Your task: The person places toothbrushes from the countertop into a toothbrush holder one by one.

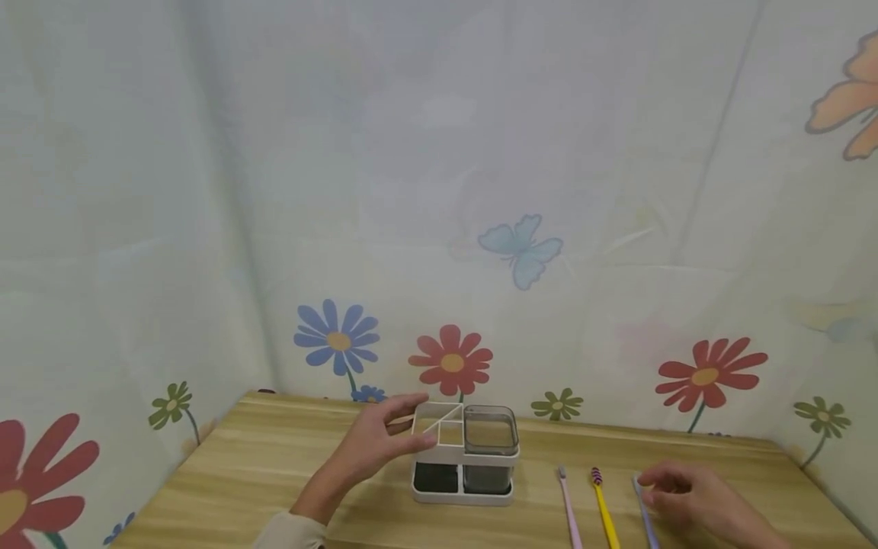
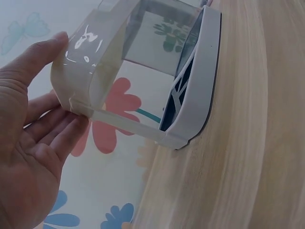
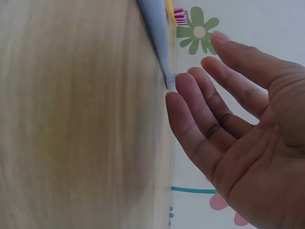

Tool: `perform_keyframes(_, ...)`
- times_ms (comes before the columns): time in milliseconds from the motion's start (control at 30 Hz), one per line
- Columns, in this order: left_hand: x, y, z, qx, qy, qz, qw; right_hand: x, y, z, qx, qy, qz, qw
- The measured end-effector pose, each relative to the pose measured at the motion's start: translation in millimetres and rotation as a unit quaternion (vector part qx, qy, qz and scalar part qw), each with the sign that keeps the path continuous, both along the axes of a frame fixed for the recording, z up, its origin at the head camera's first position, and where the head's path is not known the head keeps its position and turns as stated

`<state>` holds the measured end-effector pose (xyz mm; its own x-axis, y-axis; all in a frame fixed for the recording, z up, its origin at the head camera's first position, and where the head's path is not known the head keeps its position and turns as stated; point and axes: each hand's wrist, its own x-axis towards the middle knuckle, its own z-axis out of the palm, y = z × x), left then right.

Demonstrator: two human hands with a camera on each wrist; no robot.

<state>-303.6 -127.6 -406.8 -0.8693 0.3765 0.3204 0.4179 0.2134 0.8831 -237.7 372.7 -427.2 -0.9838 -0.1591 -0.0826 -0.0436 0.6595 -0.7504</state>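
Observation:
A white toothbrush holder [image 1: 463, 502] with a divided top and a clear grey cup [image 1: 491, 435] stands on the wooden table. My left hand [image 1: 384, 433] holds its upper left end, thumb at the front and fingers behind; the left wrist view shows thumb and fingertips at the holder's top corner [image 2: 78, 67]. To the right lie a pink toothbrush [image 1: 569, 507], a yellow toothbrush [image 1: 604, 509] and a light blue toothbrush [image 1: 645, 515]. Beside the blue one is my right hand [image 1: 700, 499], fingers loosely bent. In the right wrist view its fingertips are right at that brush [image 3: 157, 33].
The wooden table [image 1: 261, 473] meets a hanging white cloth [image 1: 411, 191] printed with flowers and butterflies at its back edge. The cloth also runs along the left and right sides.

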Motion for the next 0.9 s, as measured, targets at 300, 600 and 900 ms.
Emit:
perform_keyframes(300, -3.7, 2, 1.5, -0.015, -0.003, -0.013, 0.9998, -0.1, 2, -9.8, -0.009, -0.032, -0.008, 0.999)
perform_keyframes(600, -5.8, 2, -3.0, 0.004, 0.005, -0.018, 0.9998, -1.8, 1, -11.1, -0.010, -0.025, -0.019, 0.999)
perform_keyframes(900, -7.8, 3, -5.3, -0.008, 0.001, -0.006, 0.9999, -2.5, -6, -12.0, 0.018, -0.018, -0.045, 0.999)
